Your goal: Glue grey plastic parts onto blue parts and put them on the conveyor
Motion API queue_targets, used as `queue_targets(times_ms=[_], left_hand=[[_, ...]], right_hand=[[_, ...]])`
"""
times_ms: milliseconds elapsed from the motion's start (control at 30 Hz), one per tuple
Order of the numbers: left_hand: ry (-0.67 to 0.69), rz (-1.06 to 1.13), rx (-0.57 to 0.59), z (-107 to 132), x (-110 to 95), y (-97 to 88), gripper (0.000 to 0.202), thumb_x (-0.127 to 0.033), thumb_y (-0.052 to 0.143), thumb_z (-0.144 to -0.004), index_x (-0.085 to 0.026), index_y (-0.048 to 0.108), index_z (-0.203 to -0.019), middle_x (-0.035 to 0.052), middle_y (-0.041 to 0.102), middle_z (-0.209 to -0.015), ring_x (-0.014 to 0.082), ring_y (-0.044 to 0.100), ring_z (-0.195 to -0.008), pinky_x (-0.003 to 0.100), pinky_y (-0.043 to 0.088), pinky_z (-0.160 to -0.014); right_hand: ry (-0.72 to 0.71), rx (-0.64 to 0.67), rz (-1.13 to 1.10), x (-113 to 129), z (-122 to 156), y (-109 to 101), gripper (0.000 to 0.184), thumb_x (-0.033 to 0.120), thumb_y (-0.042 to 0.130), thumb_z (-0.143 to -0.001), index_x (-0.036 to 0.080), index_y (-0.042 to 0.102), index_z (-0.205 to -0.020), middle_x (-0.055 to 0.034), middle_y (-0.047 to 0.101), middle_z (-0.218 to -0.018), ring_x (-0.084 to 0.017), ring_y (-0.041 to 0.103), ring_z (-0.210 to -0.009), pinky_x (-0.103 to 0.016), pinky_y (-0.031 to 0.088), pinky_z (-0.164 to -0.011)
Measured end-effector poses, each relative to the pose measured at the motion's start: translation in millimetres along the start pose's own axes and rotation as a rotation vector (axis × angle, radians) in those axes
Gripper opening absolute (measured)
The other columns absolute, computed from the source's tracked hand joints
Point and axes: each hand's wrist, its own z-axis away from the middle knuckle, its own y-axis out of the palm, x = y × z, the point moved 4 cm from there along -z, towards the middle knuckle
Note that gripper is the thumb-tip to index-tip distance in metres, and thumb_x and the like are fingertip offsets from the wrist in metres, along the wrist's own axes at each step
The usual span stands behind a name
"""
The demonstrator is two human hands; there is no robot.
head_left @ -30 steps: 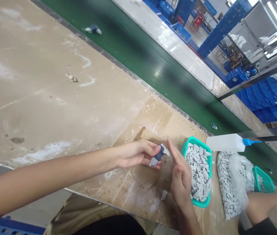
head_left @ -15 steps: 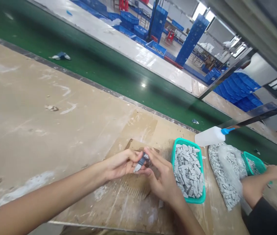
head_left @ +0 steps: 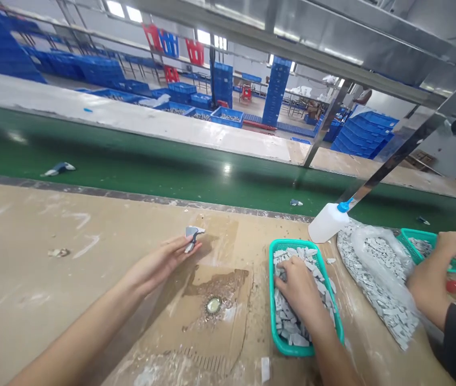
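Observation:
My left hand (head_left: 174,257) is closed on a small blue-grey and white plastic figure (head_left: 192,236), a bird-like shape, held above the table near the belt. My right hand (head_left: 298,281) reaches down into a green basket (head_left: 273,321) of grey-white flat plastic pieces (head_left: 288,324). Its thumb and forefinger look apart among the pieces, and the other fingertips are partly hidden. Between the hands, a worn cardboard sheet (head_left: 228,335) lies on the table with a small round dish (head_left: 213,305) of pale liquid on it.
Behind the table runs a green conveyor belt (head_left: 163,179) carrying small blue-and-white figures (head_left: 61,169). A white squeeze bottle (head_left: 326,224) with a blue cap stands behind the basket. To the right lie a plastic bag of pieces (head_left: 376,273) and another green basket (head_left: 407,236), beside another person's hands (head_left: 453,249).
My hands have come apart. The left has carried the figure forward and left toward the belt; the right has moved into the basket. The round dish is uncovered, and the head view has turned.

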Motion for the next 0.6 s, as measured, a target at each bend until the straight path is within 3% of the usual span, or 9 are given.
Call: queue_targets(times_ms=[100, 200, 367, 467, 600], left_hand=[[0.160, -0.230, -0.043, -37.4, -22.8, -0.5, 0.004, -0.008, 0.071, -0.080, -0.010, 0.074, -0.083, 0.0096, 0.074, -0.089, 0.0177, 0.070, -0.082, 0.023, 0.059, -0.077], [0.304, -0.342, -0.178, -82.7, -50.6, 1.3, 0.018, -0.011, 0.081, -0.073, -0.009, 0.071, -0.089, 0.0056, 0.072, -0.079, 0.0155, 0.066, -0.075, 0.022, 0.054, -0.069], [0.385, -0.580, -0.273, -145.5, -83.4, 16.4, 0.018, -0.026, 0.068, -0.092, -0.009, 0.066, -0.097, 0.0037, 0.068, -0.085, 0.0138, 0.064, -0.073, 0.029, 0.056, -0.070], [0.414, -0.797, -0.347, -164.5, -92.5, 26.0, 0.023, -0.033, 0.065, -0.095, -0.011, 0.066, -0.101, 0.0065, 0.068, -0.098, 0.0181, 0.066, -0.087, 0.036, 0.057, -0.081], [0.490, -1.118, -0.443, -171.6, -98.6, 42.1, 0.025, -0.035, 0.065, -0.093, -0.013, 0.066, -0.106, 0.0096, 0.065, -0.113, 0.0242, 0.062, -0.107, 0.045, 0.051, -0.096]], right_hand=[[-0.006, 0.000, 0.011, 1.5, 0.5, 4.5, 0.018, 0.010, 0.060, -0.081, 0.014, 0.075, -0.090, -0.0131, 0.067, -0.095, -0.032, 0.062, -0.103, -0.037, 0.045, -0.088], [-0.017, -0.025, -0.002, -3.9, 2.6, 7.1, 0.022, 0.005, 0.056, -0.081, 0.014, 0.075, -0.087, -0.0113, 0.067, -0.092, -0.028, 0.062, -0.099, -0.034, 0.044, -0.088], [-0.069, -0.064, -0.008, -13.4, 4.2, 15.7, 0.019, 0.007, 0.061, -0.080, 0.017, 0.075, -0.089, -0.0089, 0.067, -0.094, -0.026, 0.062, -0.098, -0.033, 0.045, -0.088], [-0.071, -0.088, 0.005, -16.0, 2.9, 20.9, 0.016, 0.010, 0.064, -0.079, 0.019, 0.075, -0.087, -0.0097, 0.066, -0.093, -0.029, 0.063, -0.093, -0.035, 0.046, -0.081], [-0.057, -0.102, -0.020, -16.2, 1.0, 22.3, 0.015, 0.009, 0.063, -0.078, 0.019, 0.074, -0.082, -0.0096, 0.066, -0.090, -0.029, 0.065, -0.090, -0.034, 0.047, -0.076]])
